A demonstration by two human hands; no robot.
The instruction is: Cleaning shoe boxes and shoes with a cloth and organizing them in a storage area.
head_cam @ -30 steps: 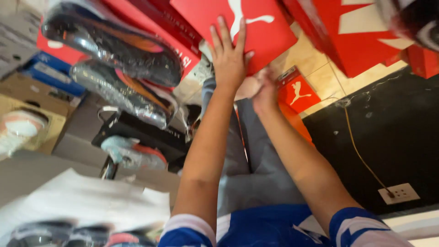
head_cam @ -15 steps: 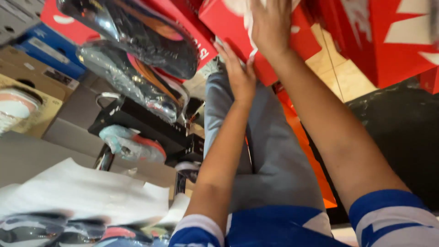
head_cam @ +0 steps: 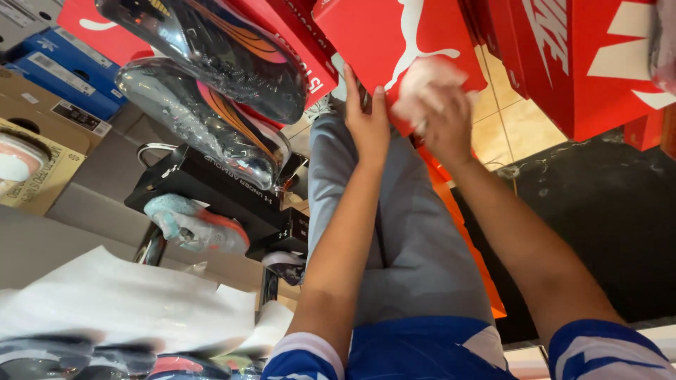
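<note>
Fingers (head_cam: 355,98) of your left hand (head_cam: 366,123) lie flat, together, against the red shoebox (head_cam: 394,49) edge above your lap; your right hand (head_cam: 443,123) clamps crumpled white paper (head_cam: 429,81) against it. Box likely light, stiff; grip its edges.

The person wears a blue short-sleeved shirt (head_cam: 415,352) with white bands at the cuffs and white patches on the sleeves, the left sleeve (head_cam: 303,359) ending in a white stripe. Grey trousers (head_cam: 394,232) cover the legs. Both forearms are bare, and neither the left hand (head_cam: 366,123) nor the right hand (head_cam: 447,123) shows rings or gloves.
</note>
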